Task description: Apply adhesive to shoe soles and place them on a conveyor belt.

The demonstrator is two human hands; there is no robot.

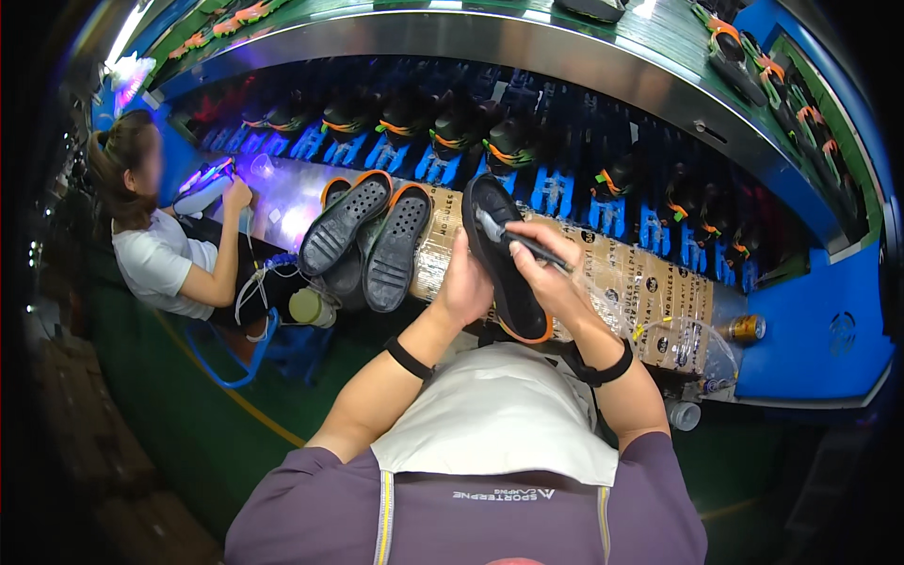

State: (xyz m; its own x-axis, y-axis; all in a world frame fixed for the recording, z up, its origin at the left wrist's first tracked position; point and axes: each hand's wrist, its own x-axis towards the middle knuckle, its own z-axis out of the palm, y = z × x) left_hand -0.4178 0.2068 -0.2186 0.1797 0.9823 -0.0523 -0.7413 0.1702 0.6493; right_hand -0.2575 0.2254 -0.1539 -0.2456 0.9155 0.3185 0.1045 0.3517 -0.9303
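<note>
My left hand (463, 282) grips a black shoe sole with an orange rim (508, 282), held upright, tread side facing me. My right hand (546, 268) holds a thin dark brush (527, 243) whose pale tip touches the upper part of the sole. Both wrists wear black bands. A white cloth (499, 414) lies over my lap below the sole.
Two more black soles with orange rims (372, 235) lean on the cardboard-covered bench (650, 282). Behind runs a conveyor with black and orange shoes on blue holders (452, 132). A person in a white shirt (155, 254) sits at my left. A can (747, 328) stands at right.
</note>
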